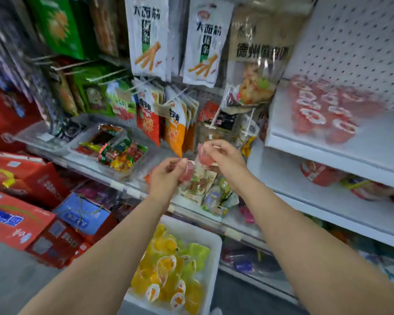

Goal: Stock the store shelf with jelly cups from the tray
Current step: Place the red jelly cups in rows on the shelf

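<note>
My left hand (168,176) pinches a pink jelly cup (188,171) in front of the snack shelf. My right hand (223,158) holds a second pink jelly cup (204,158) slightly higher and to the right. Below my forearms stands a white tray (214,251) filled with several yellow, orange and green jelly cups (168,269). A cluster of red jelly cups (323,110) lies on the white shelf (328,151) at the upper right, blurred by motion.
Hanging snack bags (146,37) fill the pegboard above. A clear bin of wrapped candies (114,151) sits on the middle shelf left of my hands. Red and blue cartons (21,214) are stacked on the floor at the left. Lower right shelves hold red packets (321,173).
</note>
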